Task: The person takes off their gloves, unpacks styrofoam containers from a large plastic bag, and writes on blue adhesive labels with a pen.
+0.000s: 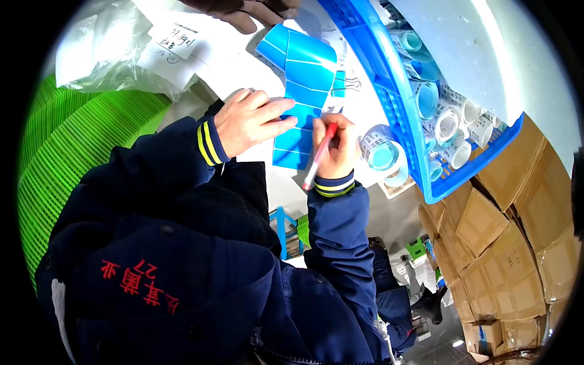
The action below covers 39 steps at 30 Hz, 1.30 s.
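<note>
A strip of blue labels point(298, 97) lies across the white table point(371, 103), a little above the middle of the view. It is glossy, bright sky-blue, divided by thin pale lines into rectangular panels, and it bends: the upper end, toward twelve o'clock, curls up and catches the light, while the lower end lies flat under the hands.

The hand at nine o'clock of the strip, the person's left hand point(249, 120), lies flat on the strip's edge, fingers stretched out and pressing it down. The right hand point(338, 146), at four o'clock of the strip, is curled tight around a red pen point(319, 156) whose tip touches the labels, its pale end pointing to six o'clock. Both sleeves are dark blue with yellow-striped cuffs.

Just beside the right hand, at three o'clock, stands a roll of labels point(382, 152) with a blue core. Beyond it a blue plastic basket point(389, 91) holds more rolls, white and blue. At eleven o'clock lies a clear bag with a handwritten note point(173, 39). Another person's hand point(252, 11) rests on the table at twelve o'clock. Cardboard boxes point(505, 237) are stacked at four o'clock, and a green ribbed crate point(67, 152) sits at nine.
</note>
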Available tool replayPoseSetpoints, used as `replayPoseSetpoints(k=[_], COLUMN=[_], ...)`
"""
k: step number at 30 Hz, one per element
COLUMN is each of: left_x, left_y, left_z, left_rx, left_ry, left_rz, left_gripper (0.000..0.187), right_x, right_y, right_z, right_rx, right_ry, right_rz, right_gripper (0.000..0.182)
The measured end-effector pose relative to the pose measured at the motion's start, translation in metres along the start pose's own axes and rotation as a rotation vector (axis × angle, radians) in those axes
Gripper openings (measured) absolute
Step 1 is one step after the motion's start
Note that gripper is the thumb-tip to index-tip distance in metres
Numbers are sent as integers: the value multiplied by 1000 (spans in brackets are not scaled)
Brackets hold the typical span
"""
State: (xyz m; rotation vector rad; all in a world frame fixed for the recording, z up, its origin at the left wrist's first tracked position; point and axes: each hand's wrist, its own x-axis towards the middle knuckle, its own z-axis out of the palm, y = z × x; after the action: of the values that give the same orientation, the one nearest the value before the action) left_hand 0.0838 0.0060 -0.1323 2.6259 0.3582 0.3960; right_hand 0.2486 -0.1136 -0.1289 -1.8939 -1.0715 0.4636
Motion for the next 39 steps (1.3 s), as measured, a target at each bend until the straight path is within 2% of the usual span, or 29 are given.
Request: replayPoseSetpoints(k=[1, 2, 5, 6, 7, 9, 10, 11, 16, 19, 32, 39], left_x=[-1, -3, -3, -3, -3, -4, -4, -4, -4, -4, -5, -5], left_y=[0, -1, -3, -3, -4, -4, -5, -6, -5, -5, -8, -8], left_z=[2, 3, 5, 3, 3, 5, 6, 7, 8, 6, 5, 4], left_rx=[30, 31, 43, 24, 8, 23, 38, 40, 26, -3, -15, -59], left_ry=[2, -1, 34, 33, 32, 22, 15, 15, 52, 61, 43, 38], left_rz=[3, -2, 29, 22, 13, 12, 15, 12, 6, -2, 16, 28], left_gripper=[29, 29, 29, 31, 34, 30, 26, 26, 22, 21, 27, 26], right_x=[1, 0, 9, 7, 8, 5, 4, 0, 10, 13, 16, 15], right_y=[0, -3, -6, -7, -5, -7, -7, -3, 6, 3, 7, 6], right_z=[-1, -6, -26, -24, -24, -14, -5, 1, 8, 8, 12, 10], right_rx=[-92, 37, 54, 166, 193, 280, 327, 366, 248, 167, 123, 112], right_ry=[51, 76, -101, -108, -167, -195, -156, -120, -153, -194, -200, -190], right_rz=[-88, 9, -221, -151, -175, -15, -9, 26, -194, -229, -357, -302], right_gripper=[18, 14, 22, 21, 20, 23, 27, 20, 17, 17, 16, 17])
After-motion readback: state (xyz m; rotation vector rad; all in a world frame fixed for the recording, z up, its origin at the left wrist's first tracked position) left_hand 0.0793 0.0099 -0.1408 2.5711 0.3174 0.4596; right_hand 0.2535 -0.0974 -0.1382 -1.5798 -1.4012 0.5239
